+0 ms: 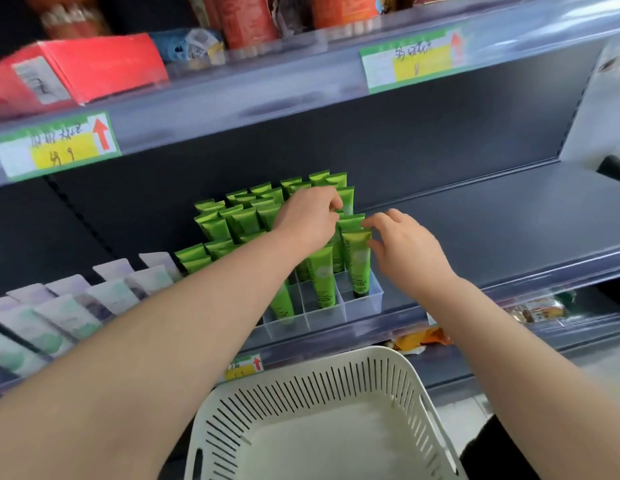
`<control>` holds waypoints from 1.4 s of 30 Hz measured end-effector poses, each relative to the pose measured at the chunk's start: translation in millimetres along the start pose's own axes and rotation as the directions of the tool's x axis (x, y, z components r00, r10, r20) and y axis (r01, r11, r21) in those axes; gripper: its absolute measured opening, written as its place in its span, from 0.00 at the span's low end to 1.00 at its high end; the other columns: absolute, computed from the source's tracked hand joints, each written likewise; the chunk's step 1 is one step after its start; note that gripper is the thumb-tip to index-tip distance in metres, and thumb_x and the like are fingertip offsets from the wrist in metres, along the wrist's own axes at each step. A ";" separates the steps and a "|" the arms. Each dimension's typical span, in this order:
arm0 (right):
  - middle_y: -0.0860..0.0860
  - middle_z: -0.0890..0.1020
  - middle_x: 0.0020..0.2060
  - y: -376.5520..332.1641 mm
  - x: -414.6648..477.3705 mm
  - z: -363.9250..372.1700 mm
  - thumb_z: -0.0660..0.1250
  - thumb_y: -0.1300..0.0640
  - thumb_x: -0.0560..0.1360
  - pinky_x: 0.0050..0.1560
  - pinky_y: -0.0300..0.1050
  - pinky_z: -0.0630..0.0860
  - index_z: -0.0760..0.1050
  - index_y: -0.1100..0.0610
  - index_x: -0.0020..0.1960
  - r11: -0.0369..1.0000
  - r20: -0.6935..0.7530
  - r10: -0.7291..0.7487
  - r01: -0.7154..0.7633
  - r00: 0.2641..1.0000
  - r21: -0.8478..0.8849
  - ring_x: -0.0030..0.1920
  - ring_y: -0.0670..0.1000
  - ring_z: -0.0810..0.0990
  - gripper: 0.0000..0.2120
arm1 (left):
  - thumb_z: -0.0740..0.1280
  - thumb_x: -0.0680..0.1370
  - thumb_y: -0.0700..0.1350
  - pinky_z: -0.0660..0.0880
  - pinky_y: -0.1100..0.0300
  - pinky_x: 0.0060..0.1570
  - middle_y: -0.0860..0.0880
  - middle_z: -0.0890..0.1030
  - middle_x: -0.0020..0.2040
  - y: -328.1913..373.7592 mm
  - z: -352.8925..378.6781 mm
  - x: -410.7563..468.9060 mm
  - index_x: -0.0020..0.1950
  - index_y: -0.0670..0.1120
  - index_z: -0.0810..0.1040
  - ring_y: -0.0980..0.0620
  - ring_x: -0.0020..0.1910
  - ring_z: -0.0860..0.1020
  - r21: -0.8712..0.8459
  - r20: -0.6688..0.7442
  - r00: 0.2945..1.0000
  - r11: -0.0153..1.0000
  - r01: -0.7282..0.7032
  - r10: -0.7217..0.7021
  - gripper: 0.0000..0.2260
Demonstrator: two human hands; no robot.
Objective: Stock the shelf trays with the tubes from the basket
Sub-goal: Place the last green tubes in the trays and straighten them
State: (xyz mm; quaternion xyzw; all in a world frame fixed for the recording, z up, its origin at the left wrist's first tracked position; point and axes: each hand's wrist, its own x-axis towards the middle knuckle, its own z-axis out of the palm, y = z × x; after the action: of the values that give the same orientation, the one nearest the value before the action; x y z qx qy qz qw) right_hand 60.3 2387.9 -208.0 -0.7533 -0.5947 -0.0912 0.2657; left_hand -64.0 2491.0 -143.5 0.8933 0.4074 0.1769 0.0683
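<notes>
My left hand (308, 216) pinches a green tube (348, 199) by its crimp over the tray (367, 306), my right hand (405, 251) half-curled at the front tube (358, 261), grip unclear; I'd seat each straight down, cap first.
</notes>
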 end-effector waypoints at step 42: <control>0.50 0.77 0.54 26.2 7.3 -5.4 0.57 0.67 0.71 0.43 0.47 0.65 0.70 0.49 0.66 0.997 0.123 -0.034 0.042 0.992 -0.065 0.55 0.55 0.74 0.26 | 0.64 0.80 0.46 0.71 0.55 0.45 0.50 0.80 0.52 9.5 23.0 32.5 0.53 0.48 0.81 0.48 0.50 0.77 0.116 0.187 0.976 0.984 -0.135 0.112 0.07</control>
State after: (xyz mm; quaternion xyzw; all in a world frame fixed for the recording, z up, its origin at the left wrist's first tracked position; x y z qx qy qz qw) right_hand 88.0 2387.3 -207.9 -0.7546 -0.6205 -0.0702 0.2015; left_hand -29.1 2509.7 -153.8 0.9317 0.3538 0.0732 0.0364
